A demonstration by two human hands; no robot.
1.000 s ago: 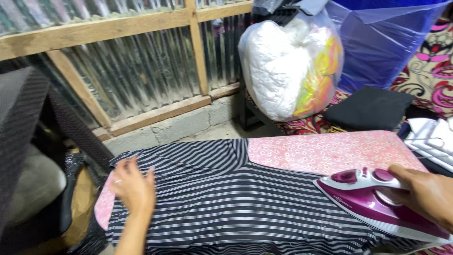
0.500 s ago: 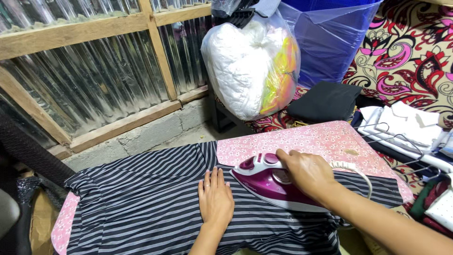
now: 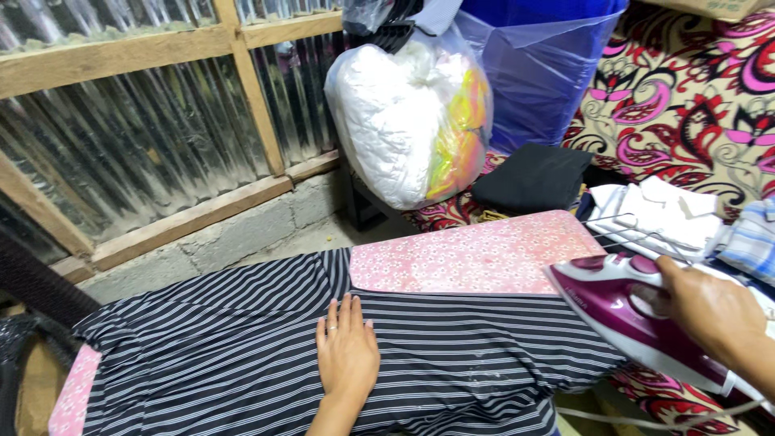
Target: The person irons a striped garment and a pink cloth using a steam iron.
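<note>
A black garment with thin white stripes (image 3: 242, 347) lies spread over a pink flowered ironing board (image 3: 476, 258). My left hand (image 3: 347, 351) rests flat on the garment near its middle, fingers together, a ring on one finger. My right hand (image 3: 714, 315) grips the handle of a purple and white steam iron (image 3: 626, 311), which sits at the board's right end, off the striped cloth, its tip pointing left. The iron's white cord (image 3: 646, 420) trails below it.
A clear bag of white and yellow cloth (image 3: 404, 113) and a blue plastic bag (image 3: 541, 64) stand behind the board. A folded black cloth (image 3: 533, 178), white clothes with wire hangers (image 3: 662, 214) and a patterned red fabric (image 3: 686, 105) lie at right. Corrugated metal wall (image 3: 121, 137) at left.
My right hand has drawn the iron from the garment's middle back to the board's right end. My left hand stays flat on the stripes, shifted slightly left.
</note>
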